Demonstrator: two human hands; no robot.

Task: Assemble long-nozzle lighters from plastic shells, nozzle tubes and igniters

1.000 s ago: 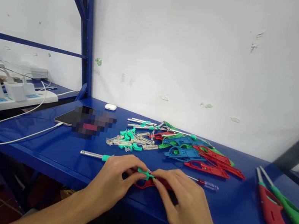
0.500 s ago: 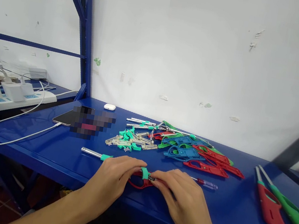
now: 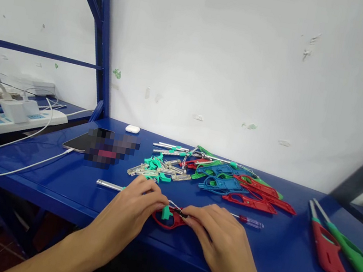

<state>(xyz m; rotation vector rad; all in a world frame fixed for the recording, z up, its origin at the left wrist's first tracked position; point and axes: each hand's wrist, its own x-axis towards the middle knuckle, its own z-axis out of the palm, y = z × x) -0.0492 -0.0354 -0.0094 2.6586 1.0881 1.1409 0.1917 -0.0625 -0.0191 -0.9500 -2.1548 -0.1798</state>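
Observation:
My left hand [image 3: 130,214] and my right hand [image 3: 217,231] meet over a red plastic lighter shell [image 3: 168,220] lying near the front edge of the blue shelf [image 3: 56,170]. Left fingertips pinch a small green trigger piece [image 3: 165,212] against the shell. Right fingers pinch a thin black part with a wire [image 3: 181,212] at the shell's top. Under my left hand lies a metal tube with a green collar [image 3: 108,184]. A small red-handled screwdriver [image 3: 247,221] rests just behind my right hand.
Behind the hands lie several clear and green small parts [image 3: 157,171] and a pile of red, blue and green lighter shells [image 3: 239,186]. Two assembled lighters, red [image 3: 328,248] and green [image 3: 353,255], lie at right. A phone [image 3: 82,142], white cable, earbud case [image 3: 132,129] and power strip [image 3: 6,112] sit left.
The green trigger piece has swung from lying flat across the shell's top to hanging lower inside its loop. My left fingers have shifted with it; the right hand stayed nearly still.

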